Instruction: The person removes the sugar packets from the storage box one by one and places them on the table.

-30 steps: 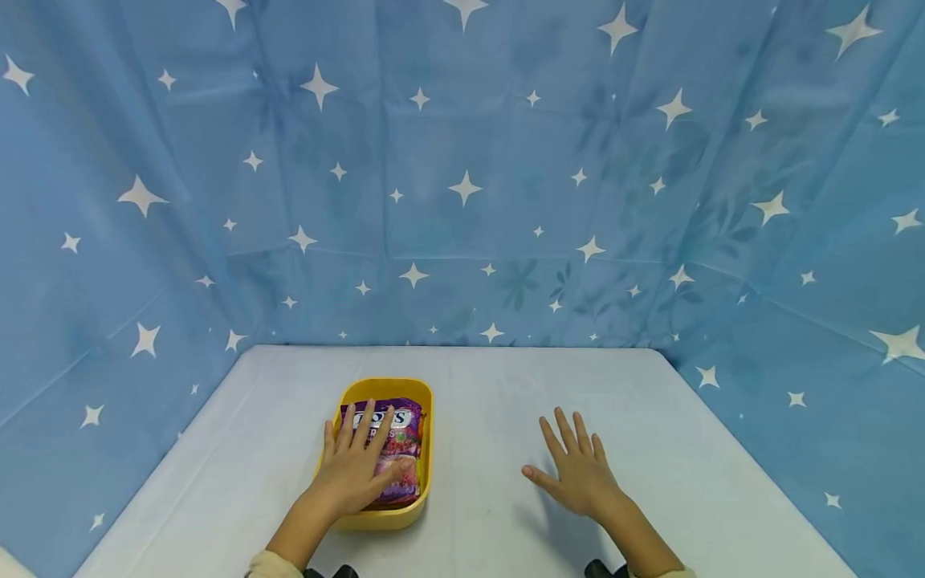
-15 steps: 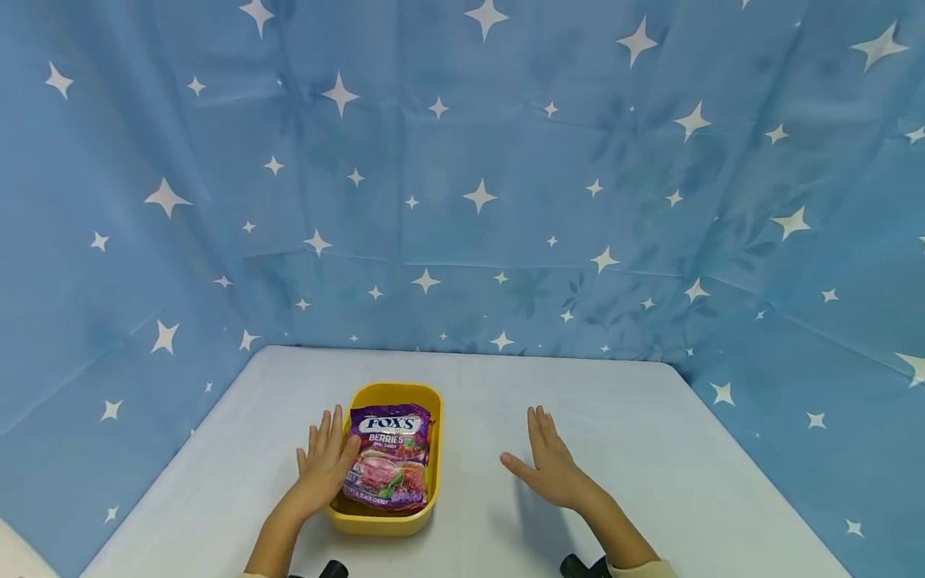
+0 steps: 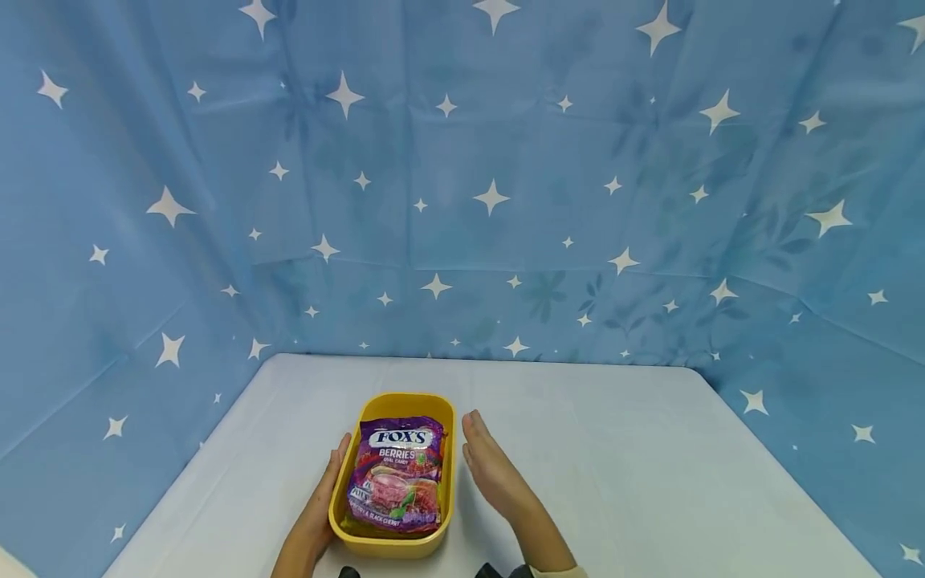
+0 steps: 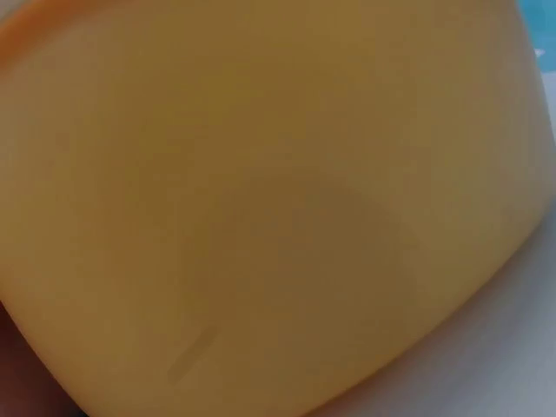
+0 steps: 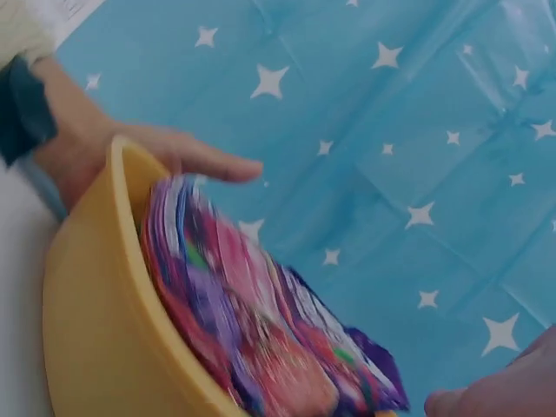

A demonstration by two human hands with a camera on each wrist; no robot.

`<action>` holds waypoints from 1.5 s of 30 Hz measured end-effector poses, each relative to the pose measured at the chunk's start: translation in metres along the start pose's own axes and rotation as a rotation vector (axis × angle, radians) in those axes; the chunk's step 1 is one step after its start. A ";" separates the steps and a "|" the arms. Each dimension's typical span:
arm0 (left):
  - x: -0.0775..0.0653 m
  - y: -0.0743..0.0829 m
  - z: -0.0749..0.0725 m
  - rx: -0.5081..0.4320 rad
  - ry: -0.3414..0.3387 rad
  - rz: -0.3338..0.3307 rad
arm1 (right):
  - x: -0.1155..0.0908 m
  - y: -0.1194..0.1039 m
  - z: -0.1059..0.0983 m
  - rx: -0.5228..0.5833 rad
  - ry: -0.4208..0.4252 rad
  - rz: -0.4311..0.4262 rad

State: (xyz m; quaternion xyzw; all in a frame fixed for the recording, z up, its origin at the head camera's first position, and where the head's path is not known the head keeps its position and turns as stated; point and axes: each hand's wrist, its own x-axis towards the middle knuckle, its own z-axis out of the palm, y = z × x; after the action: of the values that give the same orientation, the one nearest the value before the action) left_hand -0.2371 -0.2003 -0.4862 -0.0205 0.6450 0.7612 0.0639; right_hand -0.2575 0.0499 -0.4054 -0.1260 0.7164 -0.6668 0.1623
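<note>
A yellow plastic bin (image 3: pixel 393 549) with rounded corners stands on the white table. Inside lies a purple bag of Fox's Berries candy (image 3: pixel 397 474), its label facing up. My left hand (image 3: pixel 318 510) lies along the bin's left side, fingers straight and pointing forward; the bin's wall (image 4: pixel 261 156) fills the left wrist view. Apart from the bin's right side, my right hand (image 3: pixel 497 470) is held edge-on with straight fingers and nothing in it. The right wrist view shows the left thumb (image 5: pixel 213 161) beyond the rim and part of the right hand (image 5: pixel 504 393) at the corner.
The white table (image 3: pixel 614 457) extends to the right of the bin and behind it. A blue curtain (image 3: pixel 462 233) with white stars hangs along the back and both sides. Dark wrist straps show at the bottom edge of the head view.
My left hand has moved from over the candy bag to the bin's left side. The right hand has swung left toward the bin, its spread fingers now together. The head view has shifted slightly.
</note>
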 end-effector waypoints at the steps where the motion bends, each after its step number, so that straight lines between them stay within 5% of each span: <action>1: 0.000 -0.001 0.000 0.001 -0.012 0.001 | 0.001 -0.001 0.005 0.057 -0.021 -0.003; 8: -0.006 0.000 -0.004 0.003 -0.056 -0.017 | 0.011 0.002 0.031 0.125 -0.045 0.030; 12: -0.006 -0.001 -0.006 0.018 -0.059 -0.065 | 0.013 0.011 0.034 0.115 -0.050 0.057; 20: -0.006 -0.006 -0.007 0.002 -0.106 -0.055 | 0.018 0.021 0.037 0.160 -0.036 0.084; 27: 0.000 -0.002 -0.005 0.008 -0.050 -0.043 | 0.022 0.017 0.039 0.188 -0.044 0.099; 45: -0.001 0.001 0.000 0.016 -0.050 -0.035 | 0.019 0.028 0.058 0.220 -0.062 0.121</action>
State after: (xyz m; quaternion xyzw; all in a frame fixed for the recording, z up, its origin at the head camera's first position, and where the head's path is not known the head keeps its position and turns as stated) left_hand -0.2359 -0.2009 -0.4854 -0.0124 0.6487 0.7551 0.0937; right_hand -0.2507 -0.0089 -0.4376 -0.0844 0.6399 -0.7259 0.2374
